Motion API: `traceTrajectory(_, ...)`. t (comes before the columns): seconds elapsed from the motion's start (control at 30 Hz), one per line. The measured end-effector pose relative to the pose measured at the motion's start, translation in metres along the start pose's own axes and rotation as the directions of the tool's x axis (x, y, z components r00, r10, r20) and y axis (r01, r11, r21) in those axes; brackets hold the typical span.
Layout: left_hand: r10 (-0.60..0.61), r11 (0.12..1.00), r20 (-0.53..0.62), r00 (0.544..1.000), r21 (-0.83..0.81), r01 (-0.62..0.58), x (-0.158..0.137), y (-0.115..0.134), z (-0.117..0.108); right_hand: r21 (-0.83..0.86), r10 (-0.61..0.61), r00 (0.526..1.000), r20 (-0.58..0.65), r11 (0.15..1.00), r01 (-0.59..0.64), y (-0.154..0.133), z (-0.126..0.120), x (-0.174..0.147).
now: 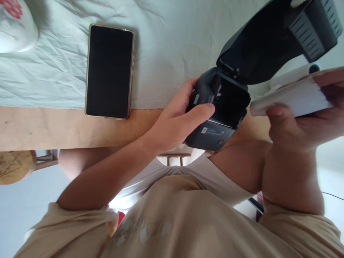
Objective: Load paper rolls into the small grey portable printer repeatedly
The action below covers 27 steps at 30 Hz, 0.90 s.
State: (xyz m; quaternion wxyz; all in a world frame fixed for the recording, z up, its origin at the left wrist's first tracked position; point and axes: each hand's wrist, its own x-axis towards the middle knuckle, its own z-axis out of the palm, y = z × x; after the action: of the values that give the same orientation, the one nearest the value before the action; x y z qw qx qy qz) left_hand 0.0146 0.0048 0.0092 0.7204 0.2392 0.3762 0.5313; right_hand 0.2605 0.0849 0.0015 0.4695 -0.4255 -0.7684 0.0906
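My left hand (182, 120) is wrapped round the body of a dark portable thermal printer (209, 136), its thumb lying over the edge of the paper compartment. The printer is tilted at the table's front edge. Its hinged lid (258, 46) stands wide open toward the upper right, and the dark compartment shows no paper roll inside. To the right of the printer, my right hand (301, 122) grips a white paper roll (290, 98) with a torn, jagged end, apart from the printer. Some of the right fingers are cut off by the frame edge.
A tablet (109, 71) in a clear case lies at the table's front edge, on a pale green cloth (166, 46). A white vessel with a red pattern (17, 28) stands at upper left. Behind the roll lies a white object with a black end (314, 68). A round stool (16, 166) is lower left.
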Motion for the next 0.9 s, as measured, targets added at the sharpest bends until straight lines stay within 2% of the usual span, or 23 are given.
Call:
traceTrajectory(0.07, -0.007, 1.0, 0.0, 1.0, 0.017, 0.007, 0.0, -0.001, -0.001, -0.022, -0.202, 0.978, 0.045, 0.979, 0.203, -0.003, 0.0, 0.003)
traceTrajectory(0.1, -0.01, 1.0, 0.009, 1.0, 0.022, 0.009, 0.001, -0.001, -0.002, -0.032, -0.234, 0.969, 0.077, 0.971, 0.237, -0.005, 0.001, 0.004)
traceTrajectory(0.27, 0.008, 1.0, 0.035, 0.999, -0.003, -0.008, 0.003, -0.002, -0.003, -0.097, -0.157, 0.968, 0.194, 0.979, 0.178, -0.013, 0.0, 0.004)
traceTrajectory(0.4, -0.004, 1.0, 0.025, 1.0, 0.027, 0.003, 0.003, -0.001, -0.002, -0.14, -0.12, 0.934, 0.335, 0.974, 0.176, -0.01, 0.001, -0.001)
traceTrajectory(0.53, -0.004, 0.999, 0.009, 1.0, 0.036, 0.004, 0.002, 0.0, 0.0, -0.088, -0.003, 0.951, 0.308, 0.996, 0.031, -0.006, 0.002, -0.005)
traceTrajectory(0.63, 0.003, 1.0, -0.008, 1.0, 0.03, -0.002, 0.001, -0.001, 0.0, -0.16, 0.069, 0.955, 0.288, 0.987, -0.023, -0.004, 0.002, -0.006)
traceTrajectory(0.73, 0.008, 0.999, -0.01, 1.0, 0.034, -0.008, 0.001, -0.003, -0.001, -0.2, 0.099, 0.938, 0.331, 0.979, -0.033, -0.005, 0.003, -0.004)
traceTrajectory(0.9, 0.016, 0.999, 0.04, 0.999, 0.033, -0.018, 0.002, -0.004, -0.005, -0.195, 0.079, 0.913, 0.401, 0.981, 0.001, -0.008, 0.001, 0.0)
